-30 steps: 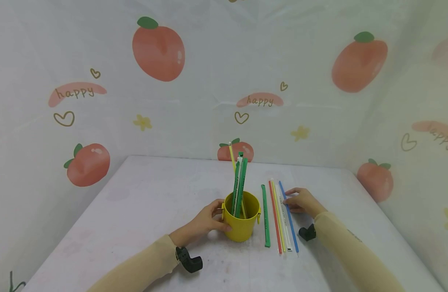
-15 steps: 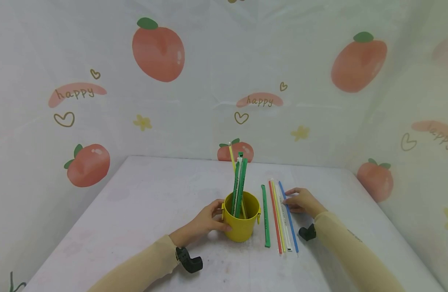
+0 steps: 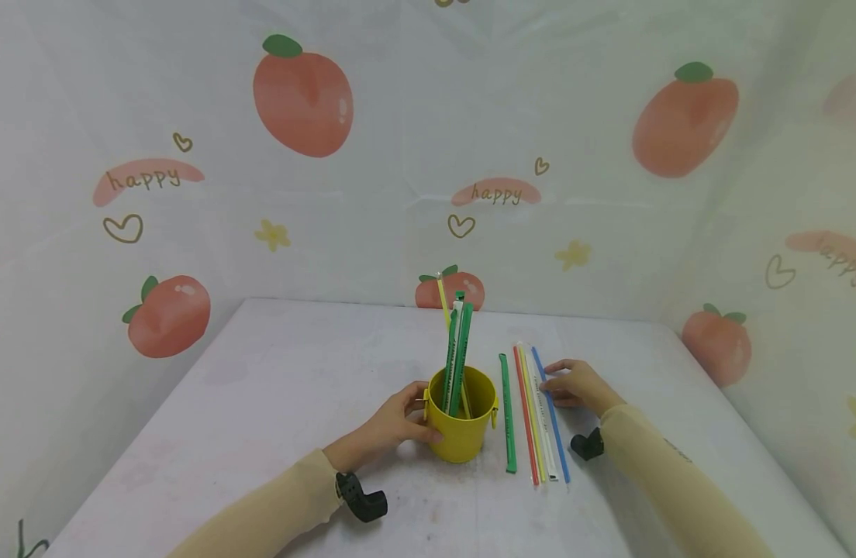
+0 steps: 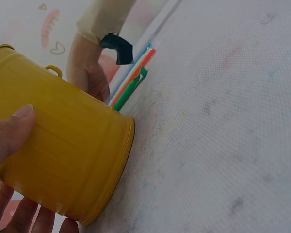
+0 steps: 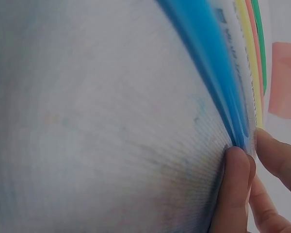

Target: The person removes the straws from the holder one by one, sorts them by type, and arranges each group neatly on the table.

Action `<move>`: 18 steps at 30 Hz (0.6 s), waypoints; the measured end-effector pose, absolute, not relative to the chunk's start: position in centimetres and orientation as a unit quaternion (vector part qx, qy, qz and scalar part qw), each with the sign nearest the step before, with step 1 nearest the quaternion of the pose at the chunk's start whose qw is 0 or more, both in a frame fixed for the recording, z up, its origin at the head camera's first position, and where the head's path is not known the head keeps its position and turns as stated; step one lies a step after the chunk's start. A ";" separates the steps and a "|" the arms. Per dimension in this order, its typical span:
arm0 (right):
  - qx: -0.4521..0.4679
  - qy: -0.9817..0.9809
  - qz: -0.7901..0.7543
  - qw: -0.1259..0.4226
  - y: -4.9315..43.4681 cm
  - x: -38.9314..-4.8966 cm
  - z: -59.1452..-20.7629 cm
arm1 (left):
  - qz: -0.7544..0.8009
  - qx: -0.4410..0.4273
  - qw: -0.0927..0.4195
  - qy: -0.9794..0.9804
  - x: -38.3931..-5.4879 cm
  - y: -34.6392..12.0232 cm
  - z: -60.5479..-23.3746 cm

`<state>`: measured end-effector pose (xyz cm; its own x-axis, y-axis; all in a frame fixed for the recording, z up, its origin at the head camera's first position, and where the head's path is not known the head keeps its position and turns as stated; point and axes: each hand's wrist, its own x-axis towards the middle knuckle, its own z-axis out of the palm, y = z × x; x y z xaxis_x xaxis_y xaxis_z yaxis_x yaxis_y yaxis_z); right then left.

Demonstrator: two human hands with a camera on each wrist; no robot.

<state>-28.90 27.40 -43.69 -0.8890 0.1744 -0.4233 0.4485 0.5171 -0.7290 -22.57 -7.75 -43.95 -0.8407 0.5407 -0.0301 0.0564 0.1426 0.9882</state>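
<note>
Bucket [image 3: 457,440], yellow and upright, stands on the white table [image 3: 295,372] in the grip of the left hand [image 3: 398,418]. The thumb lies on the near side and the fingers curve round the opposite side, a hold that probably serves to steady it, since its contents rise well above the rim. Inside lean several green straws [image 3: 466,349] and 1 tall yellow straw [image 3: 443,293] tilting apart from them; being longer than the bucket is deep, they prop against its wall.

To the right, 5 straws lie flat, roughly side by side: a green straw [image 3: 508,415] just beside the bucket, then, past a gap, a red straw [image 3: 526,415], a yellow straw [image 3: 533,418], a white straw [image 3: 545,434] and a blue straw [image 3: 557,442]. Such a row seems handy for picking out single straws (though the last 4 lie so close that a pinch might catch 2). The right hand [image 3: 580,385] is at the row's outer edge, where the blue straw is easiest to get at; thumb and fingertips appear to pinch it. I cannot tell whether the forefinger also touches the white straw.
</note>
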 end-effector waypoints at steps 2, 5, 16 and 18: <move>0.184 0.859 -0.455 0.148 27.4 -29.0 -43.7 | 0.622 0.206 0.194 0.730 -22.6 -7.8 -44.0; 0.182 0.859 -0.455 0.147 27.4 -29.0 -43.8 | 0.623 0.211 0.193 0.728 -22.7 -7.8 -44.0; 0.175 0.854 -0.466 0.149 27.4 -28.9 -43.7 | 0.617 0.207 0.195 0.734 -22.7 -7.7 -44.0; 0.176 0.854 -0.466 0.148 27.4 -28.8 -43.7 | 0.618 0.206 0.196 0.733 -22.7 -7.7 -44.1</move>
